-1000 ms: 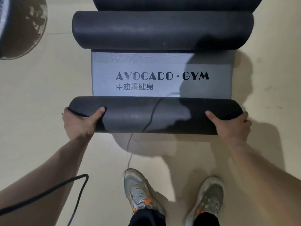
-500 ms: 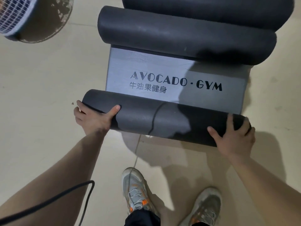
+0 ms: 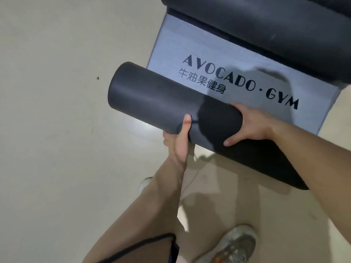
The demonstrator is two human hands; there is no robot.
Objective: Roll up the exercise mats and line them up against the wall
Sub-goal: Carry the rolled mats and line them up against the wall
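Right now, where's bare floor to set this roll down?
Bare floor left of the held roll and printed mat. Crowded right: dark rolls at the printed mat's far end, left hand and right hand on the held roll, shoe below.

rolled mat (image 3: 152,95): matt dark foam | floor (image 3: 57,130): smooth, slight sheen

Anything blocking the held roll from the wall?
The left hand and right hand grip the roll, with nothing between. Beyond it lies the flat mat, with a far roll on its far edge, top right. The wall is out of view, so the rest of the path cannot be judged.
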